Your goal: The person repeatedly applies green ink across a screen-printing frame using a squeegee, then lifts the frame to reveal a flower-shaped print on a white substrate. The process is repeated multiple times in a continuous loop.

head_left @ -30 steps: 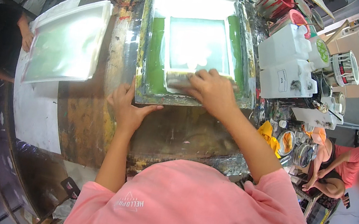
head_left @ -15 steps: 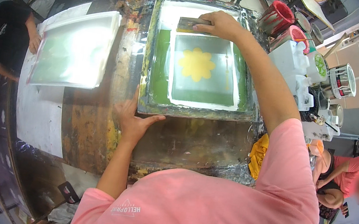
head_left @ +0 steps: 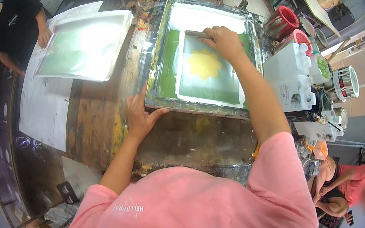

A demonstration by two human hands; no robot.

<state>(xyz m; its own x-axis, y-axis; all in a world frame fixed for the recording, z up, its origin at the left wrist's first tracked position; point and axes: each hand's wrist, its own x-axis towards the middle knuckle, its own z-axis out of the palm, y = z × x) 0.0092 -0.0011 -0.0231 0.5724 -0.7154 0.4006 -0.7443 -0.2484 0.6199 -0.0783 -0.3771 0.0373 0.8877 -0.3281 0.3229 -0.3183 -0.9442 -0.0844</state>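
Note:
A screen-printing frame (head_left: 158,62) lies flat on the stained worktable. Its mesh is green around a pale, white-bordered rectangle, where a yellow flower shape (head_left: 203,64) shows. My right hand (head_left: 226,43) is closed on a squeegee (head_left: 199,34), which rests across the upper part of that rectangle. White ink (head_left: 202,16) covers the mesh beyond the squeegee. At the frame's near left corner, my left hand (head_left: 142,112) lies with thumb and forefinger spread along the two edges, holding nothing.
A stack of clear plastic sheets (head_left: 84,43) lies at left, with a co-worker's hand (head_left: 44,37) at its edge. Paint cans (head_left: 283,22) and white plastic jugs (head_left: 289,73) crowd the right side. Another person (head_left: 348,185) sits farther right.
My right hand has drawn the squeegee a short way toward me over the mesh. My left hand keeps its place at the frame's corner. The whole view has shifted slightly.

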